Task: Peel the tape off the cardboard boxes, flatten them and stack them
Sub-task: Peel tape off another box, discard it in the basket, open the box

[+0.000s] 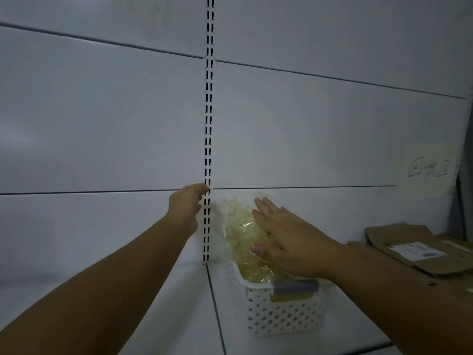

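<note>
A shop or stockroom, by the look of it: grey metal back panels [102, 124] joined at a slotted upright [208, 124] at twelve o'clock, a shelf [153, 316] below, a white perforated basket [281, 313] at five o'clock, a handwritten paper label [430, 170] at three.

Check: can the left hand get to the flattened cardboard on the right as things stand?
Probably not directly: the left hand is up at the slotted upright, and the right hand and tape-filled basket lie between it and the flattened cardboard.
</note>
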`<state>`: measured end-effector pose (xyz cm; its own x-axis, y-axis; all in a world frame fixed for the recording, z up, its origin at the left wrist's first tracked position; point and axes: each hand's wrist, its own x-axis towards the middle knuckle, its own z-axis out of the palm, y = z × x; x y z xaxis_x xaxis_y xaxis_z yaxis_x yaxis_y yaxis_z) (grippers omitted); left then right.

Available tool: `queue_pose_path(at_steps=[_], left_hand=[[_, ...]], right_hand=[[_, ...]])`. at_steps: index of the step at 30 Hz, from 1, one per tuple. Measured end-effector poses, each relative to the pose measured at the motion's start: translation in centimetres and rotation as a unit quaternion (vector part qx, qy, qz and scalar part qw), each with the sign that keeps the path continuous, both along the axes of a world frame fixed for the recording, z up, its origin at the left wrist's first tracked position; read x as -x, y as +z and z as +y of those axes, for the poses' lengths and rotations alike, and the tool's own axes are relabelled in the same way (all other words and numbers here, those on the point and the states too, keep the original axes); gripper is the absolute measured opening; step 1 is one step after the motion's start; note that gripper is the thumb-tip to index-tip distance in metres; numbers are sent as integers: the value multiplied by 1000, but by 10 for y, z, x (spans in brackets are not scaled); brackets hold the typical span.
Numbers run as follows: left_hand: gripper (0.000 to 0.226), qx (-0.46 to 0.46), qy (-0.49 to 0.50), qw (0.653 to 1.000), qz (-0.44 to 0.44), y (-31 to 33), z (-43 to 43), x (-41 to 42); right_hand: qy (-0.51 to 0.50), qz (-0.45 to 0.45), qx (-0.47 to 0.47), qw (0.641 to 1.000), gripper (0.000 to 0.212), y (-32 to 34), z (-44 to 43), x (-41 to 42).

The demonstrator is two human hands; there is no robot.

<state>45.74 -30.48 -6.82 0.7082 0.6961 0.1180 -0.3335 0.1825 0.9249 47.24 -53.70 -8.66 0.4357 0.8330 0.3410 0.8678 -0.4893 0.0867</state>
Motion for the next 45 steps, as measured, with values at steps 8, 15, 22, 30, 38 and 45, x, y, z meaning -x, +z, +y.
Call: queue_pose_path(at_steps=[8,15,22,30,38,45], left_hand=[[19,-229,-141,962,38,-8,-22,9],[43,-236,-115,963,63,-11,-29,8],[36,-267,-120,952,84,-6,-27,13],[36,-431,-21,880,196,29,11,27],[65,-666,114,606,419,50,115,120],[64,-610,158,573,523,62,200,259]], right_hand=[[-8,78,-72,994,82,1,-10,2],[53,203,-252,945,79,5,-12,6],[33,251,-405,879,76,18,-19,5],[-72,17,-53,996,62,81,20,4],[104,-4,38,994,66,58,155,77],[197,17,95,976,68,23,238,135]])
